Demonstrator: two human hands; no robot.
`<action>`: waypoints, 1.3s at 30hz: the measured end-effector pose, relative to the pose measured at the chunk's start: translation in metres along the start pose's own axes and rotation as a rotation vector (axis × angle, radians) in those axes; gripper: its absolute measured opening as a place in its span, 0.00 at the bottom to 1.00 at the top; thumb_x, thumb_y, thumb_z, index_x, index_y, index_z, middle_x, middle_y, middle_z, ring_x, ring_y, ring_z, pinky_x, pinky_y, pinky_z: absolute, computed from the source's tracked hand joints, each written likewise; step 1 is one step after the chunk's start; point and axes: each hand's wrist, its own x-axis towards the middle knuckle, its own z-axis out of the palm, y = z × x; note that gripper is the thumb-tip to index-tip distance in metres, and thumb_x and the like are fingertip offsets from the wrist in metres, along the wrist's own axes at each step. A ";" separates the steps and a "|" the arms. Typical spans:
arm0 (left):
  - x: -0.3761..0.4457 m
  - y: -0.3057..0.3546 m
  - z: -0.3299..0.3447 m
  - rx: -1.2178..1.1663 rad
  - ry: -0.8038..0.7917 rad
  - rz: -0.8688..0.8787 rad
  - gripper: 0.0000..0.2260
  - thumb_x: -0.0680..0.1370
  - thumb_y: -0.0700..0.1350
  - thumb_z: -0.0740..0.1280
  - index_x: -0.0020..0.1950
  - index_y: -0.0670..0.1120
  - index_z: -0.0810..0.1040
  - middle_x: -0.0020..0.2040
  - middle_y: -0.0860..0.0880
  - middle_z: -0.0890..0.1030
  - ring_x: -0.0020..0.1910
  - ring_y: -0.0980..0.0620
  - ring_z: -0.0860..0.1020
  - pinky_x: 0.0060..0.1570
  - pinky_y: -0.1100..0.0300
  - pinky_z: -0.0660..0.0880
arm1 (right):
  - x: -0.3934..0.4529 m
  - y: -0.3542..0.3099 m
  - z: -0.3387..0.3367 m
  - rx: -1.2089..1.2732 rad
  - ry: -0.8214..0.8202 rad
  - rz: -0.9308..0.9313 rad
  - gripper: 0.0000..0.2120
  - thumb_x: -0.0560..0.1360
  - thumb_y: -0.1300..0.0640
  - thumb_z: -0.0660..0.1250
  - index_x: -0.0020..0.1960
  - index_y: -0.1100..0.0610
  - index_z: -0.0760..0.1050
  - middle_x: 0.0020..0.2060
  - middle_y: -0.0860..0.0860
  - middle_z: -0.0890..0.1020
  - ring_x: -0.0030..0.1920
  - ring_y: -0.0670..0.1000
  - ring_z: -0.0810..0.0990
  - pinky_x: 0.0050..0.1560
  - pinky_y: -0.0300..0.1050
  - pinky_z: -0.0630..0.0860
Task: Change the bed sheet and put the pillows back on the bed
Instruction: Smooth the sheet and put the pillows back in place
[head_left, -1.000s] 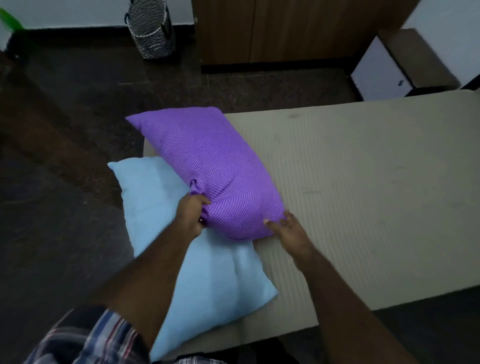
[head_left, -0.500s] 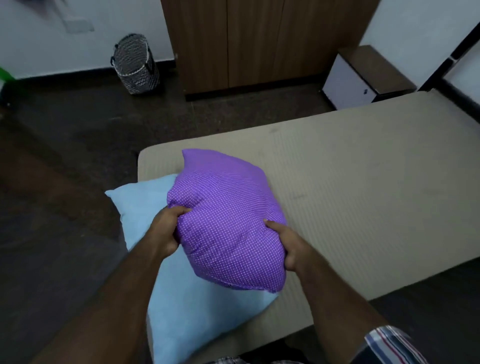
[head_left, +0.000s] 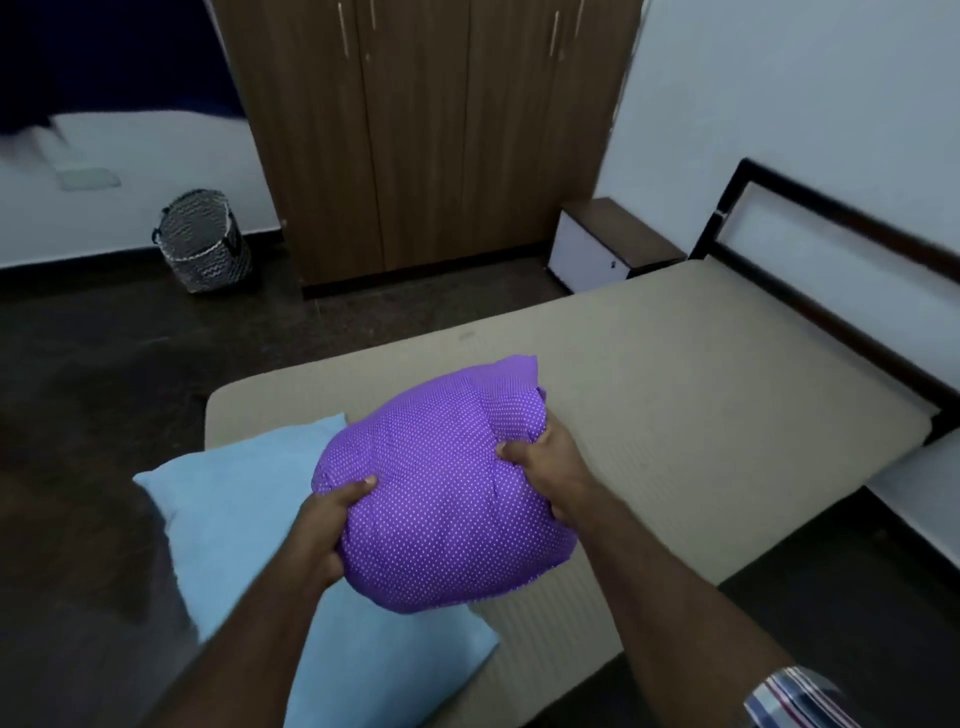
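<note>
Fingers of the left hand (head_left: 326, 525) and right hand (head_left: 540, 467) dig into opposite ends of the purple pillow (head_left: 441, 493), lifted between them above the blue pillow (head_left: 244, 525) and bare mattress (head_left: 675, 395); it looks soft, light, best gripped by bunched ends.

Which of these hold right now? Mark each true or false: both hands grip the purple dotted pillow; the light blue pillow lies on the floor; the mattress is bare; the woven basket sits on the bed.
1. Both the left hand and the right hand grip the purple dotted pillow. True.
2. The light blue pillow lies on the floor. False: it lies on the beige mattress, at its corner.
3. The mattress is bare. True: no sheet shows.
4. The woven basket sits on the bed. False: it stands on the floor by the wall.
</note>
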 end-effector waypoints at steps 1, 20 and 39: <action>-0.004 -0.005 0.010 -0.028 -0.016 0.015 0.30 0.71 0.42 0.76 0.72 0.45 0.72 0.61 0.40 0.79 0.56 0.33 0.79 0.51 0.36 0.79 | -0.004 -0.002 -0.010 -0.006 0.017 -0.008 0.27 0.74 0.64 0.71 0.70 0.52 0.71 0.61 0.50 0.80 0.58 0.53 0.80 0.63 0.57 0.77; -0.077 -0.130 0.296 -0.068 -0.158 0.296 0.22 0.73 0.33 0.70 0.67 0.45 0.78 0.61 0.43 0.82 0.57 0.38 0.80 0.51 0.43 0.79 | -0.042 0.031 -0.336 0.075 0.141 -0.113 0.28 0.75 0.60 0.72 0.72 0.49 0.68 0.63 0.49 0.78 0.59 0.53 0.79 0.62 0.59 0.77; 0.005 -0.090 0.594 -0.007 -0.308 0.328 0.17 0.75 0.33 0.69 0.59 0.51 0.80 0.60 0.44 0.82 0.57 0.40 0.80 0.54 0.43 0.78 | 0.114 -0.012 -0.577 0.062 0.247 -0.078 0.33 0.73 0.50 0.75 0.73 0.45 0.65 0.64 0.48 0.76 0.61 0.53 0.78 0.64 0.61 0.76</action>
